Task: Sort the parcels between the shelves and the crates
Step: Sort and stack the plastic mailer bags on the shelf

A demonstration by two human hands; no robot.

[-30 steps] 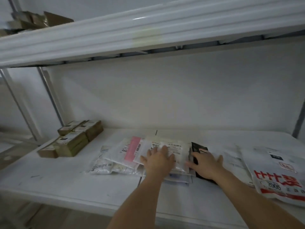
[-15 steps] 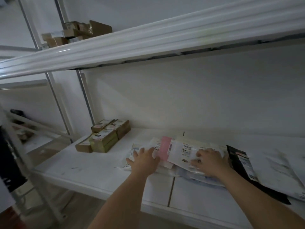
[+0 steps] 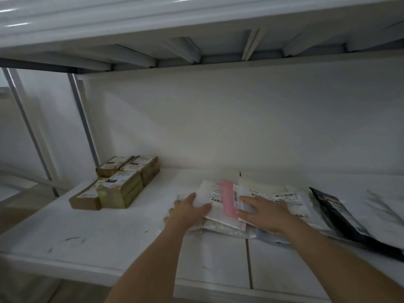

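A loose pile of flat white parcels [image 3: 282, 199] with barcode labels lies on the white shelf [image 3: 109, 232], right of centre. One parcel in it carries a pink strip [image 3: 228, 196]. My left hand [image 3: 188, 212] grips the pile's left edge, thumb on top of a white parcel and fingers at its side. My right hand [image 3: 265, 213] lies flat on the pile just right of the pink strip, fingers spread and pressing down. A black parcel [image 3: 341, 217] lies to the right of the pile.
Several brown cardboard boxes [image 3: 122, 184] are stacked at the shelf's back left. An upper shelf [image 3: 196, 22] hangs low overhead. Grey uprights [image 3: 84, 114] stand at the left. More pale parcels [image 3: 384, 213] lie at the far right edge.
My hands have drawn closer together on the pile; the right hand slid left toward the pink strip and the left hand took hold of the left edge. The view moved closer and lower.
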